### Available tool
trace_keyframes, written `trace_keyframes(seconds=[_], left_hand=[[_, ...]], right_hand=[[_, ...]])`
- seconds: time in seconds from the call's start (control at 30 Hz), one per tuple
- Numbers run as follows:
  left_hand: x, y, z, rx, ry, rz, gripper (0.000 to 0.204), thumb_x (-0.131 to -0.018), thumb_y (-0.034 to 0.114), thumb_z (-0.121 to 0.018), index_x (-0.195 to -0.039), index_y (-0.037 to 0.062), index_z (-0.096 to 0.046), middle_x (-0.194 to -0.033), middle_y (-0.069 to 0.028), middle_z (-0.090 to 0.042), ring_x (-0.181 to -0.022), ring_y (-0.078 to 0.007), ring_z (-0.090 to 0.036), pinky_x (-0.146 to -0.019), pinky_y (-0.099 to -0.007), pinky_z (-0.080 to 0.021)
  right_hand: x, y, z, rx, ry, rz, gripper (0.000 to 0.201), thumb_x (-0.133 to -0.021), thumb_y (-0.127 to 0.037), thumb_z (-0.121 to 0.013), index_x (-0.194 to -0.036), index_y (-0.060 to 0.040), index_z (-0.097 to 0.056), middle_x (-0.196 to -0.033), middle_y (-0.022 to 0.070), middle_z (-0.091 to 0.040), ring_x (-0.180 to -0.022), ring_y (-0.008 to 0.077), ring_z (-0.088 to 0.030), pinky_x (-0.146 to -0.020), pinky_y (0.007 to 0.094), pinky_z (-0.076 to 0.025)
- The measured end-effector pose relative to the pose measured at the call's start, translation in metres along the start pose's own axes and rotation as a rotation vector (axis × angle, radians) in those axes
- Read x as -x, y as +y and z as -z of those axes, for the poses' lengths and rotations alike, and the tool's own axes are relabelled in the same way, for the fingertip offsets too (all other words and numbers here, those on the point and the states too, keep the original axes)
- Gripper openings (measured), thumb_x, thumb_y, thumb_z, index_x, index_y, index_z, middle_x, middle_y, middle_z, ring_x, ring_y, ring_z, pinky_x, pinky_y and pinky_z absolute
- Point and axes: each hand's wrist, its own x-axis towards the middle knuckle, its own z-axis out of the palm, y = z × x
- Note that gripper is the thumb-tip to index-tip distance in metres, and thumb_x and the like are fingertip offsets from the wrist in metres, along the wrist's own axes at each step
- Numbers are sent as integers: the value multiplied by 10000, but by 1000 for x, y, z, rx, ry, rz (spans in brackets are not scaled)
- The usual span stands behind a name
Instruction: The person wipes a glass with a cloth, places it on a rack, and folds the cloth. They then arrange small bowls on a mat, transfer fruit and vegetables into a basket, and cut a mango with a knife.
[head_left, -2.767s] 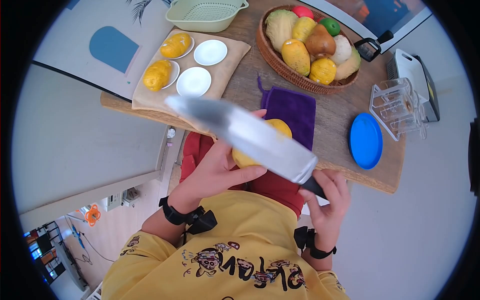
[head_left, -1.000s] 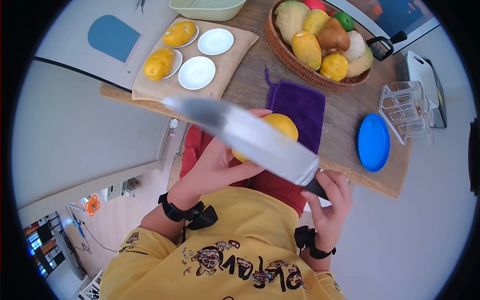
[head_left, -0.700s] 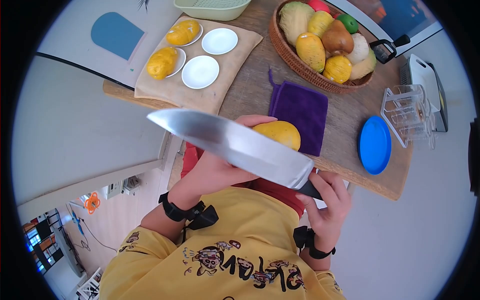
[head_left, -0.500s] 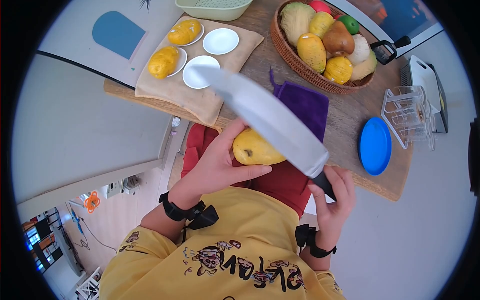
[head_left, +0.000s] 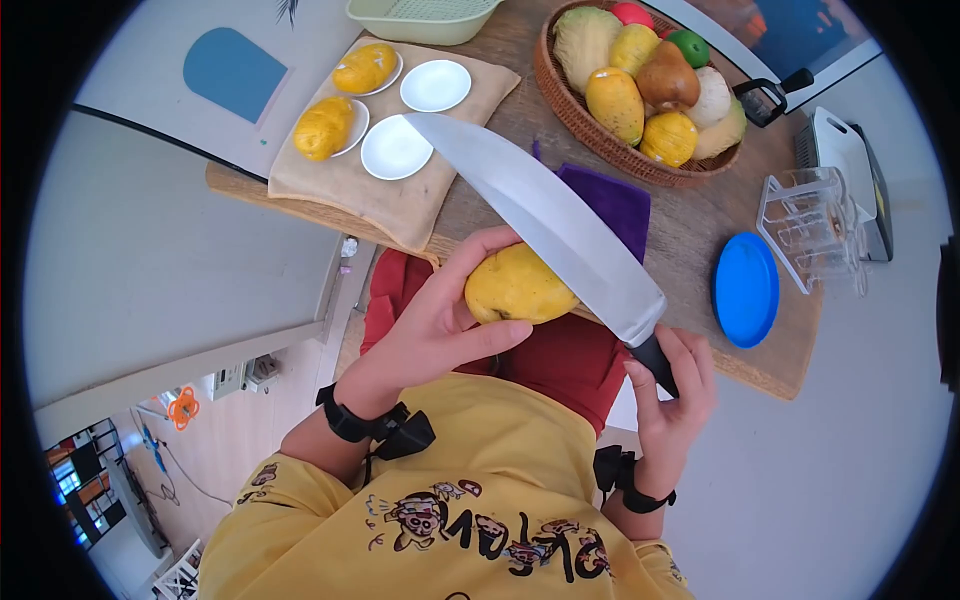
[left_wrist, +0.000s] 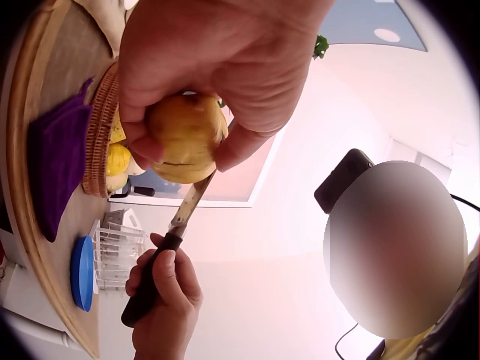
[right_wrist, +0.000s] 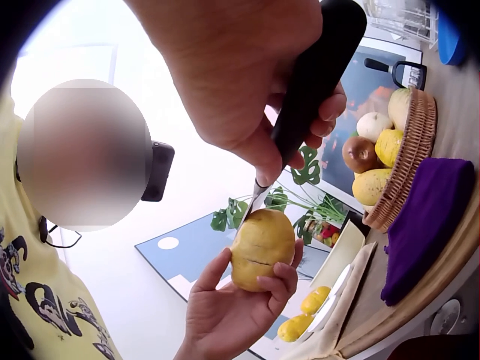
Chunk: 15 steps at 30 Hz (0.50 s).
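Note:
A yellow mango (head_left: 515, 285) lies in my left hand (head_left: 430, 335), held between fingers and thumb above my lap, near the table's front edge. My right hand (head_left: 680, 390) grips the black handle of a large kitchen knife (head_left: 540, 210). Its broad blade slants up to the left, overlapping the mango's right side in the head view. In the left wrist view the blade reaches right up to the mango (left_wrist: 184, 139) beside the thumb. Thin dark lines mark the mango's skin (right_wrist: 262, 247) in the right wrist view.
Two yellow fruits (head_left: 325, 128) sit on small white dishes on a beige mat (head_left: 320, 190), beside two bare dishes (head_left: 436, 86). Behind the knife lies a purple cloth pouch (head_left: 615, 205). A wicker fruit basket (head_left: 600, 140), blue plate (head_left: 746, 290) and glass rack (head_left: 800, 230) stand rightward.
The knife has swung from a flatter slant across the left hand to a steeper one, its tip moving up and right. The mango has turned in the left hand and shows more of itself.

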Motion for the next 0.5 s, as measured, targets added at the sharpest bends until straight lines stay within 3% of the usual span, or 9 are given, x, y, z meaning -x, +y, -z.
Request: trace_keyframes(seconds=[0.1,0.17,0.2,0.23,0.3,0.33,0.37,0.5], left_hand=[[-1,-2,0,90,41,35,714,-885,10,-702,-1499,32,-338,-1491,-81,-416,-1329,-157,-458,-1101,-331,-398],[-7,0,5,-213,-102,-176,720,-856,34,-724,-1485,17,-374,-1521,-90,-397,-1330,-159,-456,-1105,-330,-391],[-9,1,3,-301,-50,-118,782,-810,143,-795,-1470,2,-400,-1528,-141,-416,-1327,-206,-469,-1090,-371,-405],[-10,1,6,-302,-51,-119,782,-810,143,-795,-1470,2,-400,-1528,-141,-416,-1327,-206,-469,-1090,-371,-405],[-12,3,13,-487,-150,-282,709,-820,48,-765,-1444,20,-429,-1550,-104,-373,-1328,-177,-464,-1107,-340,-396],[-5,1,-1,-143,-13,-99,751,-783,3,-798,-1437,32,-429,-1500,-91,-418,-1329,-186,-463,-1113,-347,-393],[-4,-3,4,-66,-21,-21,802,-760,-49,-807,-1450,34,-407,-1441,-75,-455,-1336,-186,-456,-1124,-351,-384],[-1,-7,5,-104,3,-43,825,-763,-52,-803,-1466,30,-378,-1419,-70,-457,-1351,-181,-436,-1130,-354,-378]], right_hand=[[-1,-6,5,-19,-69,51,391,-687,-149,-846,-1026,-13,-707,-905,123,-634,-720,272,-634,-604,338,-505],[1,-12,8,-30,-127,71,393,-680,-152,-847,-1022,-15,-709,-902,122,-631,-722,273,-635,-604,338,-505],[2,-14,9,-43,-187,93,395,-672,-154,-848,-1017,-18,-711,-899,120,-628,-724,274,-636,-604,338,-506],[3,-13,8,-44,-185,93,395,-672,-154,-848,-1017,-18,-711,-899,120,-628,-724,274,-636,-604,338,-506],[4,-10,5,-53,-122,71,399,-662,-157,-848,-1014,-23,-715,-894,116,-623,-725,272,-637,-601,338,-505],[3,-8,4,-35,-84,51,398,-671,-160,-849,-1017,-17,-713,-894,118,-626,-715,268,-635,-595,338,-502],[3,-6,3,-35,-84,51,398,-671,-160,-849,-1017,-17,-713,-894,118,-626,-715,268,-635,-595,338,-502],[-1,-5,5,-3,-18,-18,378,-696,-157,-844,-1015,-7,-709,-892,122,-632,-700,270,-632,-597,344,-505]])
